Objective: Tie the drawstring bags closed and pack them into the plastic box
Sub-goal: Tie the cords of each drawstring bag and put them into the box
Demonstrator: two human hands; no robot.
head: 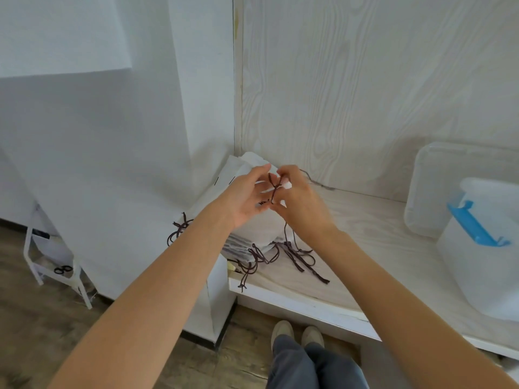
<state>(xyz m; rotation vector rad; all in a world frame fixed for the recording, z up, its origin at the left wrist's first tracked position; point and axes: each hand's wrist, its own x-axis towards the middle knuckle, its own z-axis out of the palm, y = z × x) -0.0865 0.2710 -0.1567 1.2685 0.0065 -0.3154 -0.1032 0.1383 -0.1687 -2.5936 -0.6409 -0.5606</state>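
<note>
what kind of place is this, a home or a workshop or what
Probably a small home or craft packing corner, not a factory: a pale wood-grain counter set in a wall corner, a stack of white drawstring bags, a plastic box with blue latch, and a small white rack on wood-look flooring.

**Both hands raised together, fingers curled**

Both bare forearms are stretched forward and converge ahead of the body. The left hand (247, 196) is held palm inward, its fingers curled toward the right. The right hand (302, 202) is set just beside it, back upward, and a dark cord (273, 189) is pinched between the fingertips.
</note>
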